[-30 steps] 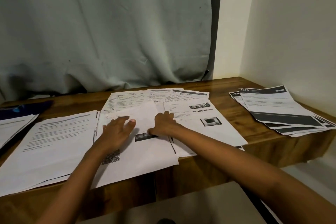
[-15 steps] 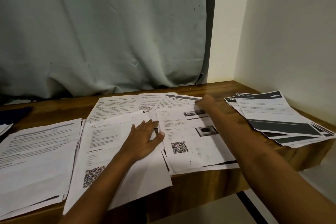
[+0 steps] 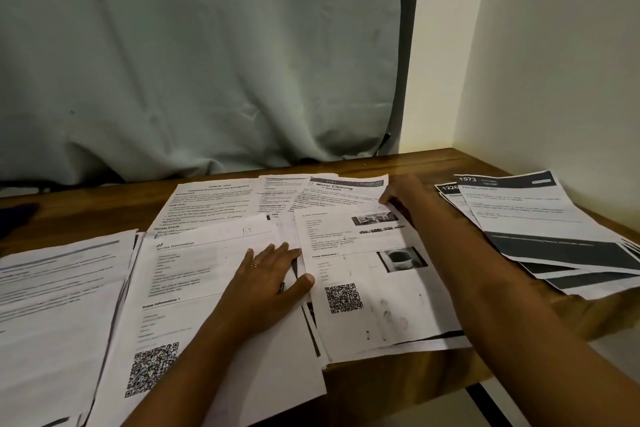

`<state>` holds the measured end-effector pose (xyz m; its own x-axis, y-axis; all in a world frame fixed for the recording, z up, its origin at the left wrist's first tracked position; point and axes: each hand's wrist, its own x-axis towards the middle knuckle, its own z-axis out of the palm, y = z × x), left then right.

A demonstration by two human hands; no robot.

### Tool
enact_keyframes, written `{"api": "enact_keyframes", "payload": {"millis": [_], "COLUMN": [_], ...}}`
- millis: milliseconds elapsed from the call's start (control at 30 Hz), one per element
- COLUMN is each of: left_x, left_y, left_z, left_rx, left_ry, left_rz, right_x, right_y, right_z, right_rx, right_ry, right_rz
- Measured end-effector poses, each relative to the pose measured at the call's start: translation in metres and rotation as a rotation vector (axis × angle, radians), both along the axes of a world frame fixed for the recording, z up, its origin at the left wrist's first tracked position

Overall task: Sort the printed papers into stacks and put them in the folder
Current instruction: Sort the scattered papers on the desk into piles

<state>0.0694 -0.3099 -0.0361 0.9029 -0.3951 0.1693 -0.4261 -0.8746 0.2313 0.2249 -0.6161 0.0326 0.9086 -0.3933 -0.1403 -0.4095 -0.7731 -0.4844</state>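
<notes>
Printed papers cover a wooden table [image 3: 433, 161]. My left hand [image 3: 268, 282] lies flat, fingers straight, on a sheet with a QR code [image 3: 194, 284] in the middle. To its right lies a sheet with photos and a QR code [image 3: 367, 274]. My right hand [image 3: 401, 196] reaches to the far right corner of that pile and pinches the corner of a sheet headed "Mirror Cleaning" [image 3: 341, 192]. A text sheet [image 3: 207, 204] lies behind. No folder can be told apart in this view.
A stack with black bands, numbered 1573 [image 3: 540, 215], sits at the right by the wall. Another paper stack [image 3: 59, 298] lies at the left. A grey curtain [image 3: 207, 62] hangs behind the table. A dark object [image 3: 17, 218] shows at the far left edge.
My right hand left the middle sheet and reached to the far right corner of the pile. My left hand slid right on the central sheet. The view turned slightly right.
</notes>
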Motion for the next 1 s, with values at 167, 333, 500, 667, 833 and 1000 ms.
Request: {"api": "enact_keyframes", "payload": {"millis": [167,333,500,667,833,1000], "left_x": [-0.001,-0.001,-0.001,-0.001,-0.001,-0.003], "left_y": [0.000,0.000,0.000,0.001,0.001,-0.001], "left_z": [0.000,0.002,0.001,-0.001,-0.001,0.001], "left_rx": [0.009,0.003,-0.019,-0.039,-0.045,-0.030], "left_ry": [0.006,0.008,0.009,0.012,0.011,0.006], "left_rz": [0.002,-0.007,-0.008,-0.003,0.004,0.013], "right_x": [0.006,0.007,0.007,0.011,0.019,-0.015], "right_y": [0.000,-0.006,-0.010,-0.015,-0.024,-0.013], "right_z": [-0.004,-0.005,-0.001,0.002,0.012,0.048], "right_rx": [0.090,0.340,0.679,0.896,0.851,0.901], "right_ry": [0.002,-0.102,-0.190,-0.287,-0.413,-0.669], "right_rz": [0.003,-0.106,-0.167,-0.160,-0.166,-0.223]}}
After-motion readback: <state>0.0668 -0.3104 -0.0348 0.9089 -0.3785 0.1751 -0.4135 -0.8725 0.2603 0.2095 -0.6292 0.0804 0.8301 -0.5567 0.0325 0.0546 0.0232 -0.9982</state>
